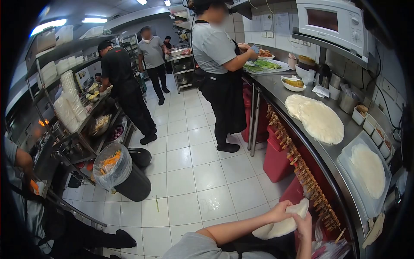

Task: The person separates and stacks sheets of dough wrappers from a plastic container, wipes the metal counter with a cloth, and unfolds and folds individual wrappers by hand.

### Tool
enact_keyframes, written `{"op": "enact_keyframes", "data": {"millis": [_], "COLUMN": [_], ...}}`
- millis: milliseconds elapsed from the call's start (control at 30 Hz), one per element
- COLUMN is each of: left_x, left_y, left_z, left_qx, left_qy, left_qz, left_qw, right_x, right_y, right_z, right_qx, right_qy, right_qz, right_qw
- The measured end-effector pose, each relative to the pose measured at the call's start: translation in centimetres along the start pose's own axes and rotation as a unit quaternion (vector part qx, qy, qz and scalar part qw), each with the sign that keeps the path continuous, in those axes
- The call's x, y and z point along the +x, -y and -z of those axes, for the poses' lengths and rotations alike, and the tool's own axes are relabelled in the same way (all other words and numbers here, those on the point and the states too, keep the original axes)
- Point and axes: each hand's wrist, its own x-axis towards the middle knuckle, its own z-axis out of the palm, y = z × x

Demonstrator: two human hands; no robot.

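Note:
Both my hands are raised in front of me, by the counter's edge, with a floppy sheet of flat dough [276,228] between them. My left hand [281,211] pinches its upper edge. My right hand [303,222] grips the same sheet close by, and one end hangs down towards my lap. On the steel counter lie overlapping pale dough rounds [321,121]. Nearer me, a clear plastic tub [345,162] holds another dough round [368,170].
Wooden clothespins [297,159] line the counter's underside above red bins [276,155]. A microwave [330,21] sits on a shelf. A co-worker [220,73] handles food at the counter's far end. Other people work behind the left rack, near a lined waste bin [133,185].

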Motion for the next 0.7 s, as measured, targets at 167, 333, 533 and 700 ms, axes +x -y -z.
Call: {"op": "enact_keyframes", "data": {"millis": [167, 333, 533, 700], "left_x": [-0.1, 0.5, 1.3, 0.3], "left_y": [-1.5, -2.0, 1.6, 0.3], "left_z": [1.7, 4.1, 6.6, 8.3], "left_qx": [0.152, 0.185, 0.155, 0.23], "left_qy": [-0.003, -0.033, -0.112, -0.14], "left_qz": [-0.023, -0.028, -0.062, 0.003], "left_qw": [0.988, 0.982, 0.98, 0.963], "right_x": [0.1, -1.2, -2.5, -3.6], "right_y": [-2.2, -1.6, -0.4, 0.3], "right_z": [0.1, 0.5, 1.2, 2.1], "right_qx": [0.007, 0.11, 0.113, 0.144], "right_qy": [-0.027, -0.042, -0.066, -0.028], "right_qz": [0.034, 0.033, 0.009, 0.015], "right_qw": [0.999, 0.992, 0.991, 0.989]}}
